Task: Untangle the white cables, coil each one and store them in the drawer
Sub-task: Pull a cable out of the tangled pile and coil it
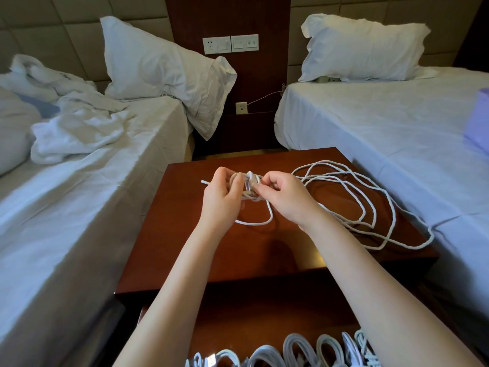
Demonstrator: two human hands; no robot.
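Here, a small, tightly wound bundle of white cable [248, 181] is held just above a glossy red-brown wooden bedside table [211, 260] set between two white-sheeted beds. One end is gripped by the left hand [221, 193], fingers curled round it. The middle wraps are pinched by the right hand [284, 194], thumb and fingertips closed on them. A slack white loop [254, 222], apparently the same cable's tail, hangs below the hands. A second long white cable [344, 197] lies in loose overlapping loops on the right of the table top, with one loop draped over the edge against the right-hand bed [383, 128]. At the bottom of the view, several coiled white cables [296, 348] are lined up in an open wooden drawer [264, 321]. Should the pinch be eased before the tail is secured, the springy wraps would probably be released and the coil undone. The hanging loop could also be snagged on the loose cable nearby and a fresh tangle made. If nudged, the draped cable might be pulled off the table by its own weight.
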